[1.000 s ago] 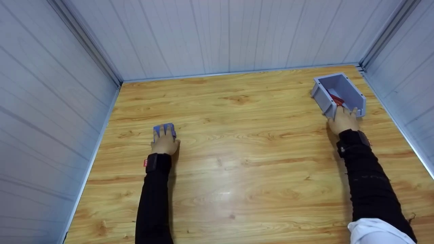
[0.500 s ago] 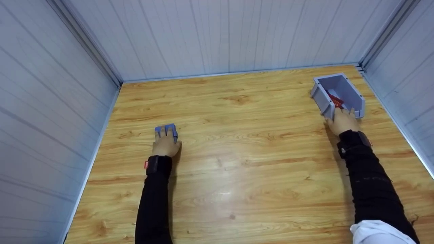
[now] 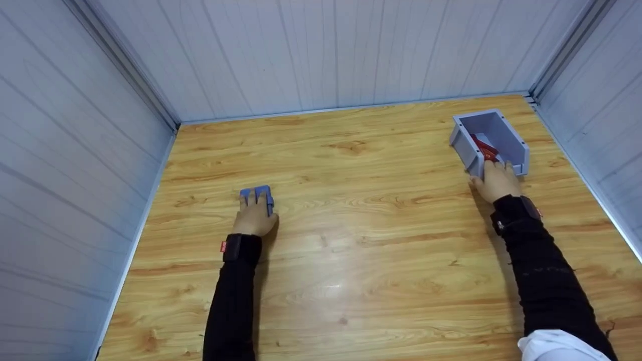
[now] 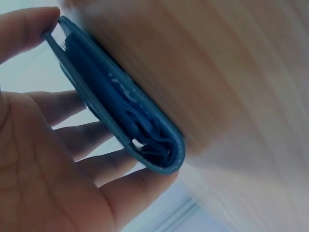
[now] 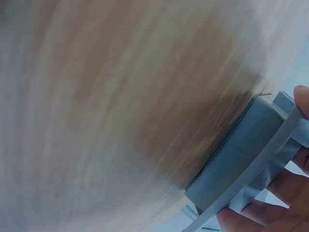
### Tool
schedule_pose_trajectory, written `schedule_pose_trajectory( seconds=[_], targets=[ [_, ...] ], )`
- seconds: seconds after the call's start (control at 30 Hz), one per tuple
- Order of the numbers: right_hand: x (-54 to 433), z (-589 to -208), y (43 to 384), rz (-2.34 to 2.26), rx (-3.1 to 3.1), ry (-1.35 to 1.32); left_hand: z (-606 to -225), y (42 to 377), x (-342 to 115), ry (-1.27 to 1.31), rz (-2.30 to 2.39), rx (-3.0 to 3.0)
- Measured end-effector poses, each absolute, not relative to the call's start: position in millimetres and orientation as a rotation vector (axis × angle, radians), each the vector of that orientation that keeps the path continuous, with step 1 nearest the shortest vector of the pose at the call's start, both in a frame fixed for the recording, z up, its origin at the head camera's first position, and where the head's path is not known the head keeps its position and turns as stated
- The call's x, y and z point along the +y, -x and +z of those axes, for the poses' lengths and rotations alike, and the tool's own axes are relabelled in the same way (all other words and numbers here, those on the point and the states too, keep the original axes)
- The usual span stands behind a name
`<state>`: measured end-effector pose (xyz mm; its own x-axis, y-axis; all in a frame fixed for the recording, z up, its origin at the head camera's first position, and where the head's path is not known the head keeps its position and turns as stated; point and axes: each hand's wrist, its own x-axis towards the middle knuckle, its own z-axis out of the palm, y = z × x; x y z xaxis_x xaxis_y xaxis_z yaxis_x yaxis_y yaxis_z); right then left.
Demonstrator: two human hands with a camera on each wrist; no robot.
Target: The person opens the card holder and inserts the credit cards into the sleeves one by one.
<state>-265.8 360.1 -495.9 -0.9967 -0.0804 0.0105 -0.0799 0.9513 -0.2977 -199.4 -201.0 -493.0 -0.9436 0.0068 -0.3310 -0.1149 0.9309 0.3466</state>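
Note:
My left hand [image 3: 254, 220] holds a blue folded wallet [image 3: 262, 190] on the tabletop at centre left. In the left wrist view the wallet [image 4: 116, 99] shows its open edge with folded layers inside; the thumb meets one end and the little finger the other, the remaining fingers lying across its cover. At the right, my right hand [image 3: 496, 184] grips the low front of a grey plastic storage bin [image 3: 465, 150], fingers over the edge and thumb outside near the left corner. A red item with some white beside it [image 3: 485, 149] lies in the bin, partly covered by the fingers.
Both hands work over a wood-grain table [image 3: 351, 240]. White panel walls enclose it at the back [image 3: 321, 55], left [image 3: 75, 150] and right [image 3: 602, 130]. The bin stands near the back right corner.
The left hand and wallet have shifted right and slightly towards me. The right hand has slid the bin a little left. Both holds stay as they were.

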Motion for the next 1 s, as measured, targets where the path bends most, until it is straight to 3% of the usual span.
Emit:
schedule_pose_trajectory(
  seconds=[1.0],
  targets=[
    [322,-497,249,-0.448,3.096,0.211,-495,174,-134,-0.118,0.442,2.922]
  ],
)
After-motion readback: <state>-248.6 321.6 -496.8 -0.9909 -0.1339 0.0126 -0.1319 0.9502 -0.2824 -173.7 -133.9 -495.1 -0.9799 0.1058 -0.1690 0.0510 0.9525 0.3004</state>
